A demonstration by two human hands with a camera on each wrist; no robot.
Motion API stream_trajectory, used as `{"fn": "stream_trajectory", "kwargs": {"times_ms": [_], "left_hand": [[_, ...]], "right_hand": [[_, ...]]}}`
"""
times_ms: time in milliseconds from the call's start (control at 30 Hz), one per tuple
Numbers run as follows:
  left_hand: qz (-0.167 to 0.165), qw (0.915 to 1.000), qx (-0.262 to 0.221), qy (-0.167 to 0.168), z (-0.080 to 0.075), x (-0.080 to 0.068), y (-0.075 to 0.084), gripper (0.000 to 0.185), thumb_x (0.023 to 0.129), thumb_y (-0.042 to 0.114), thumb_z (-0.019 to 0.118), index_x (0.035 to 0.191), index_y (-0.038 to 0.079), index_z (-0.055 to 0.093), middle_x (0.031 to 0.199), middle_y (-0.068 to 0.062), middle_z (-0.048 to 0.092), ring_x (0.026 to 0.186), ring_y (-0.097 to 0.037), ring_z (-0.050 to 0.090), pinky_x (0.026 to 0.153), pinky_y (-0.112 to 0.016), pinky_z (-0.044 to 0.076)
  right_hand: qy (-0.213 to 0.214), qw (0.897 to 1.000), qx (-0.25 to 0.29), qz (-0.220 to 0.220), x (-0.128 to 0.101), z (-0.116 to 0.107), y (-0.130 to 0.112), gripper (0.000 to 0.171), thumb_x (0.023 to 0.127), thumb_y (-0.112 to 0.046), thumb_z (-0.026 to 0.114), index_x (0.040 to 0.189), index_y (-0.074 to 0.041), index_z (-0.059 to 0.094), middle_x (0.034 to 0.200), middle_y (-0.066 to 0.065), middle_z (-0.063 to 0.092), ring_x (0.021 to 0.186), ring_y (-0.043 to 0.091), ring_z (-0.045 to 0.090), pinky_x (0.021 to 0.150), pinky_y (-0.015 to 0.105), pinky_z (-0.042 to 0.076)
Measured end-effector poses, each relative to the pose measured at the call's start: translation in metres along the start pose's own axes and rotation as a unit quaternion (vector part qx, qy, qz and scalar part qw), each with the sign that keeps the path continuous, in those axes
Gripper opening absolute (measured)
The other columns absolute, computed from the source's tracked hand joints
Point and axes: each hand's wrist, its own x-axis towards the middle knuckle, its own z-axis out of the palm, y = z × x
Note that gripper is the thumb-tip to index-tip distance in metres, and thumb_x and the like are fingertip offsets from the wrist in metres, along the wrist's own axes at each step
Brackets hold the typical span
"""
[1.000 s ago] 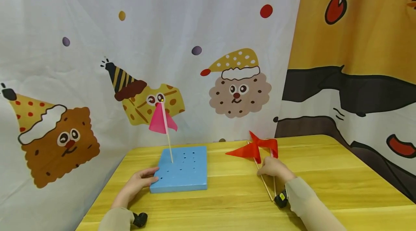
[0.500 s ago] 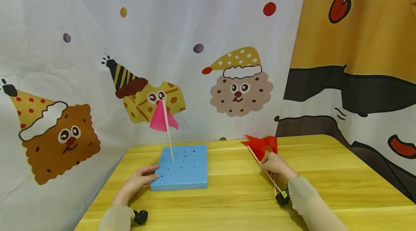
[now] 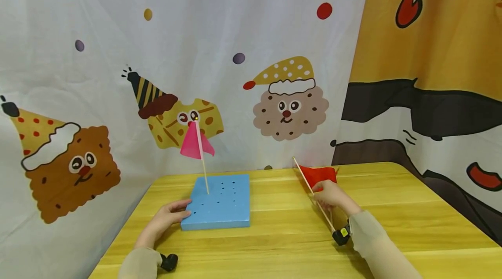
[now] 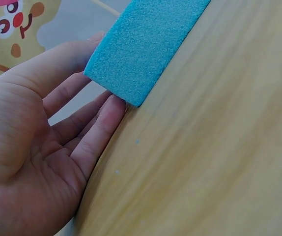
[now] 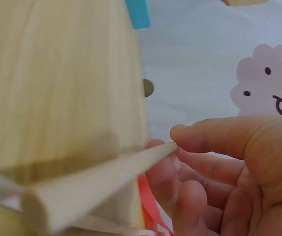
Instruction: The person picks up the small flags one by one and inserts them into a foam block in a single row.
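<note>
A blue foam block [image 3: 219, 202] with several holes lies on the yellow wooden table [image 3: 282, 235]. A pink flag [image 3: 194, 144] on a wooden stick stands upright in it. My left hand [image 3: 166, 220] rests with straight fingers [image 4: 99, 123] against the block's [image 4: 141, 44] near left corner. My right hand [image 3: 331, 196] pinches the wooden stick [image 3: 311, 192] of a red flag [image 3: 319, 175], tilted up off the table. In the right wrist view thumb and fingers [image 5: 205, 137] pinch that stick [image 5: 101, 179]. A second stick seems to lie under that hand.
A cartoon-printed curtain [image 3: 196, 65] hangs close behind the table and along the right side [image 3: 431, 74]. The table's back edge meets the curtain just beyond the block. Small black wrist devices [image 3: 169, 263] show at both sleeves.
My right hand has lifted one red flag's stick and swung it more upright, its top now pointing left. The spread red flags have gathered into one bunch. My left hand stays at the block.
</note>
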Motion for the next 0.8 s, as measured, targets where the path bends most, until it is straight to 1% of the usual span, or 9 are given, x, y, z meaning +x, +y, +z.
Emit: {"fn": "stream_trajectory", "kwargs": {"times_ms": [167, 367, 533, 667, 800], "left_hand": [[0.002, 1.0000, 0.001, -0.010, 0.000, -0.001, 0.001, 0.060, 0.089, 0.026, 0.072, 0.140, 0.003, 0.051, 0.140, -0.022, 0.047, 0.115, -0.031, 0.057, 0.092, -0.047, 0.048], [0.005, 0.9999, 0.006, -0.013, -0.002, -0.002, 0.002, 0.060, 0.089, 0.027, 0.072, 0.141, 0.004, 0.051, 0.141, -0.021, 0.047, 0.117, -0.030, 0.055, 0.093, -0.045, 0.048], [-0.006, 0.9998, 0.003, -0.020, -0.003, -0.003, 0.001, 0.061, 0.090, 0.028, 0.071, 0.142, 0.004, 0.050, 0.142, -0.023, 0.045, 0.121, -0.034, 0.052, 0.093, -0.045, 0.048], [-0.003, 0.9996, -0.002, -0.027, -0.002, -0.003, 0.001, 0.061, 0.091, 0.027, 0.070, 0.142, 0.002, 0.049, 0.143, -0.025, 0.043, 0.123, -0.038, 0.049, 0.093, -0.047, 0.048], [0.002, 0.9996, -0.001, -0.027, -0.001, -0.001, 0.001, 0.060, 0.091, 0.026, 0.070, 0.142, 0.002, 0.049, 0.142, -0.025, 0.044, 0.122, -0.037, 0.051, 0.093, -0.047, 0.048]], "right_hand": [[0.004, 1.000, 0.025, 0.000, 0.001, -0.007, -0.009, 0.036, 0.087, -0.003, 0.064, 0.120, 0.012, 0.058, 0.067, 0.012, 0.063, 0.044, 0.019, 0.057, 0.042, 0.033, 0.051], [0.009, 0.999, 0.028, -0.015, 0.004, -0.016, -0.022, 0.042, 0.088, -0.008, 0.065, 0.125, 0.011, 0.056, 0.078, 0.017, 0.069, 0.051, 0.022, 0.063, 0.045, 0.034, 0.052], [0.013, 0.999, 0.029, -0.029, 0.004, -0.022, -0.039, 0.043, 0.089, -0.011, 0.065, 0.126, 0.009, 0.056, 0.077, 0.013, 0.069, 0.053, 0.022, 0.064, 0.045, 0.033, 0.052], [0.020, 0.998, 0.031, -0.042, 0.003, -0.025, -0.054, 0.042, 0.090, -0.012, 0.065, 0.126, 0.007, 0.056, 0.076, 0.007, 0.068, 0.055, 0.024, 0.065, 0.047, 0.036, 0.054], [0.029, 0.998, 0.034, -0.053, 0.004, -0.023, -0.063, 0.038, 0.091, -0.012, 0.065, 0.124, 0.004, 0.057, 0.079, 0.008, 0.069, 0.059, 0.028, 0.066, 0.049, 0.037, 0.055]]}}
